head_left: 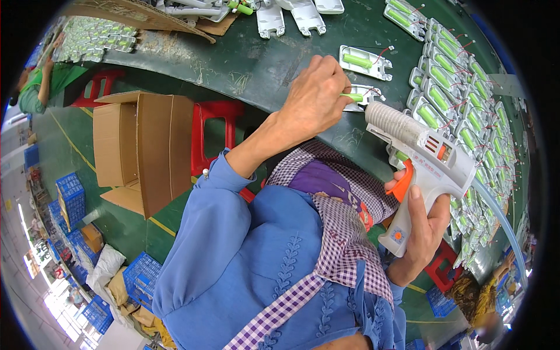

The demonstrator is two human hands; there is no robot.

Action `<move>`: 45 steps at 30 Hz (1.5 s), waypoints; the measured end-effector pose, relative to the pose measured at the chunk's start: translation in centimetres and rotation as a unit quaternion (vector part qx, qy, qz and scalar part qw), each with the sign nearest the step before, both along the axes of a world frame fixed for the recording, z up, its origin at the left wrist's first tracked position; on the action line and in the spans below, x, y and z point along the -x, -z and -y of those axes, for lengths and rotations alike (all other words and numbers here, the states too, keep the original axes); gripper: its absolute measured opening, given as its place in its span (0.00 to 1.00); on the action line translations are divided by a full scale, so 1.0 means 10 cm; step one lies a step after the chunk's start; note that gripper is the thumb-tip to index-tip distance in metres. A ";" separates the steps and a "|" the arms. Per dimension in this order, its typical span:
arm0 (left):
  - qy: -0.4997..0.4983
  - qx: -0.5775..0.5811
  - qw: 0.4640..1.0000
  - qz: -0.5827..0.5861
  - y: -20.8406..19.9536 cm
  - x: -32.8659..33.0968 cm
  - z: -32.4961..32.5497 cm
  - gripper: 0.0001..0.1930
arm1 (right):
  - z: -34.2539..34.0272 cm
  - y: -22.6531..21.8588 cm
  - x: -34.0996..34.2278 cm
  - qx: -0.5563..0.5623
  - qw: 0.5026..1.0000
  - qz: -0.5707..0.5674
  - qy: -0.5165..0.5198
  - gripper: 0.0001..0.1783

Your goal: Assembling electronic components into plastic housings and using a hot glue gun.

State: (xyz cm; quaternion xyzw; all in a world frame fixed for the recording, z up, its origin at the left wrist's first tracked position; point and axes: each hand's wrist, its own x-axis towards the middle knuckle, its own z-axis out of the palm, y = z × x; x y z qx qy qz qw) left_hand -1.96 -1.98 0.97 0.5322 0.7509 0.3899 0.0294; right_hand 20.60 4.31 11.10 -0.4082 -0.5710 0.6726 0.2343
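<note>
In my right hand (424, 230) is a white glue gun (440, 169) with an orange trigger, its ribbed barrel pointing up and left. A green cylindrical battery (353, 97) is pinched in the fingertips of my left hand (314, 96), over a white plastic shell (371, 92) on the bench. The gun's dark nozzle is close to the battery's right end; whether they touch I cannot tell. Just beyond lies another white shell (382, 71), fitted with a green battery (357, 60) and a thin red wire.
Rows of battery-filled white shells (440, 99) cover the right side of the green bench (262, 67). A pale hose (504, 224) trails from the gun. Empty shells (306, 16) lie at the back beside a cardboard box (146, 16). On the floor are a carton (160, 151) and red stool (213, 125).
</note>
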 end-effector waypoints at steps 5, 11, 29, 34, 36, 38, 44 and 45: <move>-0.010 0.027 1.000 0.000 0.03 -0.02 -0.02 0.08 | 0.00 -0.01 0.06 -0.004 1.000 -0.012 0.004 0.21; -0.016 0.021 1.000 0.010 0.04 -0.03 -0.03 0.07 | -0.10 0.07 0.17 -0.045 0.999 0.000 -0.017 0.20; -0.015 -0.002 1.000 -0.013 0.09 -0.04 -0.03 0.08 | -0.05 0.05 0.02 -0.052 0.997 0.050 -0.037 0.19; -0.002 0.006 1.000 -0.030 0.06 -0.01 -0.09 0.10 | -0.05 0.04 -0.01 -0.039 0.999 0.029 -0.018 0.20; 0.009 -0.011 0.999 -0.045 0.05 0.02 -0.11 0.12 | -0.01 0.00 0.03 -0.030 0.999 0.016 -0.001 0.20; 0.001 -0.009 0.998 -0.055 0.02 0.03 -0.13 0.14 | 0.03 -0.05 0.06 -0.011 0.999 -0.031 0.039 0.21; 0.008 0.012 0.998 -0.063 -0.01 0.08 -0.20 0.15 | 0.05 -0.11 -0.02 -0.031 0.996 -0.051 0.060 0.23; 0.007 0.017 0.998 -0.068 -0.01 0.09 -0.21 0.15 | 0.04 -0.10 -0.04 -0.033 0.996 -0.054 0.059 0.24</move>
